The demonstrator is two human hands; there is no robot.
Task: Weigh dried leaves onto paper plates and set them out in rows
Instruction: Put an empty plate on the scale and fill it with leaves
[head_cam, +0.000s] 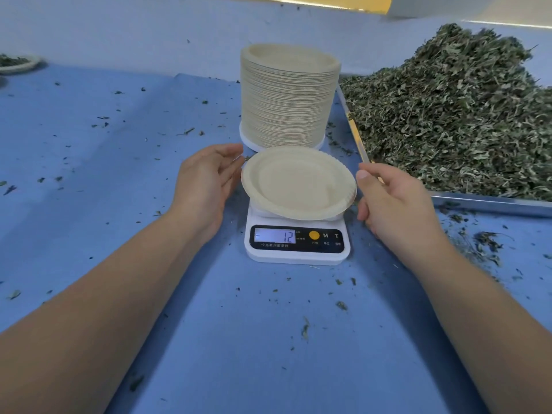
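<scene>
An empty paper plate (297,182) lies on a small white digital scale (297,245) whose display reads 12. My left hand (206,183) is beside the plate's left rim, fingers relaxed, its fingertips close to the edge. To the right of the plate my right hand (391,201) hovers with loosely bent fingers, holding nothing. Behind the scale stands a tall stack of paper plates (288,97). A big heap of dried green leaves (457,115) fills a metal tray (490,201) on the right.
The blue table cover (119,162) is strewn with leaf crumbs, thickest near the tray's front corner. At the far left edge sits a paper plate with leaves (16,63). A pale wall runs along the back.
</scene>
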